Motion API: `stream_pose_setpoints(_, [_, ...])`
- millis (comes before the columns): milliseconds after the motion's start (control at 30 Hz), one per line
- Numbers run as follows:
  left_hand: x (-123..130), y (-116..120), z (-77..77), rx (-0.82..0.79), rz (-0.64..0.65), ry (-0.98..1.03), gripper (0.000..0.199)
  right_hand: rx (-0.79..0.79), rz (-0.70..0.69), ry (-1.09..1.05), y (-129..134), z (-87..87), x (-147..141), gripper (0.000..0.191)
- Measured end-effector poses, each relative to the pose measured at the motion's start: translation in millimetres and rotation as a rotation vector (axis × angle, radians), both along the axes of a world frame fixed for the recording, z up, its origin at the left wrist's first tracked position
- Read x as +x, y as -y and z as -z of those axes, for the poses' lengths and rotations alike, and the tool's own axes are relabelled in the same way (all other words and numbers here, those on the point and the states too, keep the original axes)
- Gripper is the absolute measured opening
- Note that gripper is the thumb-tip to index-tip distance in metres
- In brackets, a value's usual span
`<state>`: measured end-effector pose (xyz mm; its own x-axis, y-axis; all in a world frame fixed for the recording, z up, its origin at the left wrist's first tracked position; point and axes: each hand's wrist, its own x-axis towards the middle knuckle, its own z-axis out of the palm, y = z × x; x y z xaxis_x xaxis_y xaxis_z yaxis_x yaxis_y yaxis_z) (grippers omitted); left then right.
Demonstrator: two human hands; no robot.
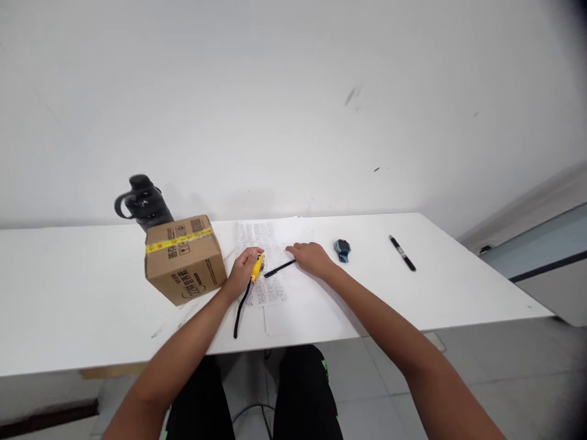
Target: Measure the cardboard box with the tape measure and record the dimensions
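My left hand [241,272] is closed on a yellow tape measure [257,267], whose black strap [241,311] trails toward the table's front edge. Just right of it, a thin black pen [279,268] lies slanted over the papers, its right end reaching under my right hand [312,258]. The fingers of my right hand rest low over the white sheet; whether they grip the pen is hard to tell. Beneath both hands are a densely printed sheet [270,294] and blank white paper [312,311].
A cardboard box [183,260] with yellow tape stands left of my left hand, a black bottle [149,205] behind it. Right of my right hand lie a blue watch-like object [342,249] and a black marker [402,253]. The white table [92,305] meets a wall.
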<state>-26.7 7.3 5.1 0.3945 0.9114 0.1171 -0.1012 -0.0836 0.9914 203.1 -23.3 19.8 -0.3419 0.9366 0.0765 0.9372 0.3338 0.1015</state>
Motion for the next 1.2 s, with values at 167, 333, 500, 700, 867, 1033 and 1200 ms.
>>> stream_pose_setpoints(167, [1,2,2.5,0.07,0.023,-0.073,0.046,-0.094,0.083,-0.031,23,0.2,7,0.052])
stream_pose_setpoints(333, [2,5,1.9,0.37,-0.239,-0.243,0.036,0.024,-0.038,-0.111,42,21.3,3,0.047])
stream_pose_setpoints(500, [2,6,3.2,0.495,-0.297,-0.386,0.024,0.075,-0.112,-0.238,44,33.0,0,0.04])
stream_pose_setpoints(700, [4,2,4.8,0.563,-0.249,-0.289,0.022,0.027,-0.127,-0.347,47,29.6,-7,0.038])
stream_pose_setpoints(867, [5,1,3.6,0.434,-0.212,-0.194,0.028,0.097,-0.04,-0.548,49,28.1,-5,0.037])
stream_pose_setpoints(1033, [4,2,-0.1,0.383,-0.245,-0.219,0.032,0.111,0.122,-0.906,55,24.4,-14,0.034])
stream_pose_setpoints(1200, [4,5,-1.5,0.521,-0.225,-0.301,0.03,-0.18,0.091,-1.161,50,23.5,-27,0.033])
